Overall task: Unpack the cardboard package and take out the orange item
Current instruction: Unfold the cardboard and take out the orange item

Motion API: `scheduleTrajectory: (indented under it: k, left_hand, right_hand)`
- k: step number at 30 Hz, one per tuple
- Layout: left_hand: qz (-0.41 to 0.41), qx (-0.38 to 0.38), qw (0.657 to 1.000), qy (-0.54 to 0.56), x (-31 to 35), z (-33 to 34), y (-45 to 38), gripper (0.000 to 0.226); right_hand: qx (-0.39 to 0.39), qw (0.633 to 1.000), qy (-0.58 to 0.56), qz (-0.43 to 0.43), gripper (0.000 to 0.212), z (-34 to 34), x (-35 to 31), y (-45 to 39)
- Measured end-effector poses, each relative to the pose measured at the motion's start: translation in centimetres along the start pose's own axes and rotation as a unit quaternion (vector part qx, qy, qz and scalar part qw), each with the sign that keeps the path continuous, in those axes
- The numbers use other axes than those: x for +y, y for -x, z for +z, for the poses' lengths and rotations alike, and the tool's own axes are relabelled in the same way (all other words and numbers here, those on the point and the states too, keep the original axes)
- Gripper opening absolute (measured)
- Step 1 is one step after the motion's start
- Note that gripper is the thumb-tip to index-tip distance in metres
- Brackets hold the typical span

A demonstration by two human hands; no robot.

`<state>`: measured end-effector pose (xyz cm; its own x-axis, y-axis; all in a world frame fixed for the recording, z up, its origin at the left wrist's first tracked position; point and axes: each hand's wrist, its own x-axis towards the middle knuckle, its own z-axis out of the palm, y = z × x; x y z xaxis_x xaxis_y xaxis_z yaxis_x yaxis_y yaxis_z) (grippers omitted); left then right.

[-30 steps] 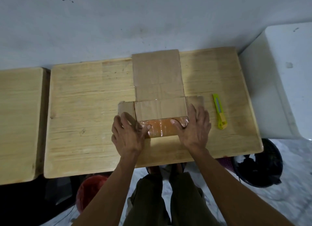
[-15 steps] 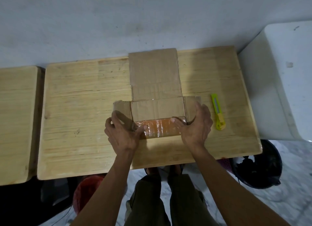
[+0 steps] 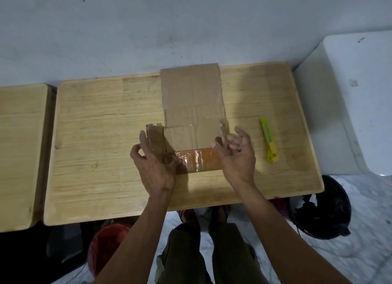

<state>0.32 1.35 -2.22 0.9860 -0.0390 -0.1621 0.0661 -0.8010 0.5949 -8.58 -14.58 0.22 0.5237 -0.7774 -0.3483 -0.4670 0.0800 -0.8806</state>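
The cardboard package (image 3: 191, 97) lies unfolded on the wooden table (image 3: 95, 135), its long flap spread flat toward the wall. At its near edge shows the orange item (image 3: 199, 159), wrapped in shiny clear film. My left hand (image 3: 154, 169) grips the raised left side flap (image 3: 156, 138), thumb at the orange item's left end. My right hand (image 3: 239, 158) hovers at the right end with relaxed, spread fingers, beside the upright right side flap (image 3: 224, 127). Whether it touches that flap is unclear.
A yellow-green utility knife (image 3: 269, 140) lies on the table right of the package. A second wooden table (image 3: 19, 145) adjoins on the left and a white block (image 3: 350, 103) on the right. A black bin (image 3: 322, 209) and a red object (image 3: 106, 245) sit on the floor.
Both side flaps, pressed flat before, now stand up. My right hand has lifted off the package and opened. My left hand has shifted to hold the left flap.
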Motion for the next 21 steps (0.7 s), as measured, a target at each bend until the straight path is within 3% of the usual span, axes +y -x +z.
scheduleTrajectory:
  k: [9,16,21]
  left_hand:
    - [0.018,-0.025,0.999,0.019,1.5,0.3,1.2,0.114]
    - [0.023,0.002,0.994,0.105,1.5,1.6,1.1,0.061]
    - [-0.020,0.041,0.987,0.154,2.0,2.2,-0.8,0.053]
  right_hand:
    - [-0.056,0.998,0.033,-0.002,0.062,1.1,1.1,-0.2]
    - [-0.062,0.997,-0.015,0.035,0.048,1.5,0.8,-1.6]
    - [-0.050,0.995,-0.057,0.062,0.040,2.5,0.1,-3.4]
